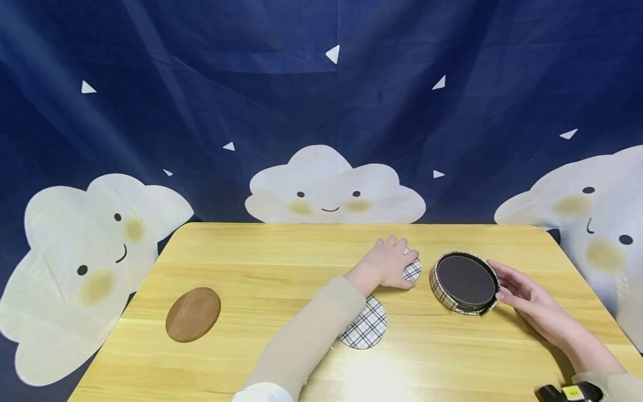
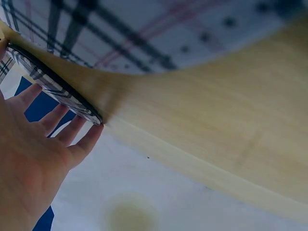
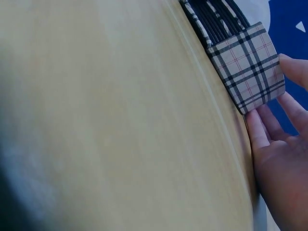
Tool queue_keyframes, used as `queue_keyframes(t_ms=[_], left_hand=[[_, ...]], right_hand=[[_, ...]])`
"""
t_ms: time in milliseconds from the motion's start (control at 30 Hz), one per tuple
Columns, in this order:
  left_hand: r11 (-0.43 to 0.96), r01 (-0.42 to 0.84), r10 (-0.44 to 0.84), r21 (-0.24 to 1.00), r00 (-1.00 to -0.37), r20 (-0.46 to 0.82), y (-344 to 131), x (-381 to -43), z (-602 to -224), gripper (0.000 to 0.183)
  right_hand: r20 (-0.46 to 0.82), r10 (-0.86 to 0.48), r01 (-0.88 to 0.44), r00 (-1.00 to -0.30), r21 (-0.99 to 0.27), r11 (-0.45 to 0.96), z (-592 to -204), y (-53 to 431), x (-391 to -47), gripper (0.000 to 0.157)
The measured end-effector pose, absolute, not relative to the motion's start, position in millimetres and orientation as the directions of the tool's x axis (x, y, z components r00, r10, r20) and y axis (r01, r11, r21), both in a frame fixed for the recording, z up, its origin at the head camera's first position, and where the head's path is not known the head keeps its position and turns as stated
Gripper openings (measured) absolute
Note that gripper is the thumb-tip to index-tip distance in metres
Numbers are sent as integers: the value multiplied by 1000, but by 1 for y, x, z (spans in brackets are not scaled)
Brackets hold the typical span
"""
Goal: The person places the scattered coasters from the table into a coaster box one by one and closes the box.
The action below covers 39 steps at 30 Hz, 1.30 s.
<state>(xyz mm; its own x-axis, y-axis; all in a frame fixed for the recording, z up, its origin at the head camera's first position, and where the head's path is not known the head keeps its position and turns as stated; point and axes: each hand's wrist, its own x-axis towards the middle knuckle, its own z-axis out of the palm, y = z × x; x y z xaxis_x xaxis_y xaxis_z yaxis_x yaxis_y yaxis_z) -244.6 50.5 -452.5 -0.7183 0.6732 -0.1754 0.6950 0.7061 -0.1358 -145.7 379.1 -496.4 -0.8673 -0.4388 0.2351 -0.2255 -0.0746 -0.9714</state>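
Note:
My left hand [image 1: 387, 265] reaches over a round plaid coaster [image 1: 413, 271] right of the table's middle. In the left wrist view its fingertips and thumb grip that coaster's rim, plaid face toward the palm. A second plaid coaster [image 1: 369, 326] lies nearer, partly behind the left sleeve. To the right stands a round plaid coaster holder [image 1: 442, 293], stacked with coasters; the top one shows a black face [image 1: 467, 279]. My right hand [image 1: 537, 312] holds the holder's right side. The right wrist view shows its thumb and fingers at the plaid wall [image 3: 250, 67], beside a gap showing coaster edges.
A brown round disc [image 1: 193, 314] lies at the left of the wooden table [image 1: 241, 257]. Behind the table's far edge hangs a dark blue curtain [image 1: 281, 100] with white clouds. A black device with a yellow label [image 1: 574, 392] sits on the right wrist.

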Motion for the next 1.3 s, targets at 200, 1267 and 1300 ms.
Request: queue_keyframes(t_ms=[200,1267,1300], left_hand=[[697,700,679,-152,-714,-173,51,-246,-453,78],[582,768,796,-268,-606,-7,61,-244,-433,81],[584,767,794,-267,-608,-7,61,-244,-433,81]], right_hand=[[236,-444,-224,-864,-971,-81,-496,379,-147,67],[228,-456,-204,-860,-974,-103,-501,381,-147,64],[230,-458,-205,-859,-973,-106,-501,381,-148,65]])
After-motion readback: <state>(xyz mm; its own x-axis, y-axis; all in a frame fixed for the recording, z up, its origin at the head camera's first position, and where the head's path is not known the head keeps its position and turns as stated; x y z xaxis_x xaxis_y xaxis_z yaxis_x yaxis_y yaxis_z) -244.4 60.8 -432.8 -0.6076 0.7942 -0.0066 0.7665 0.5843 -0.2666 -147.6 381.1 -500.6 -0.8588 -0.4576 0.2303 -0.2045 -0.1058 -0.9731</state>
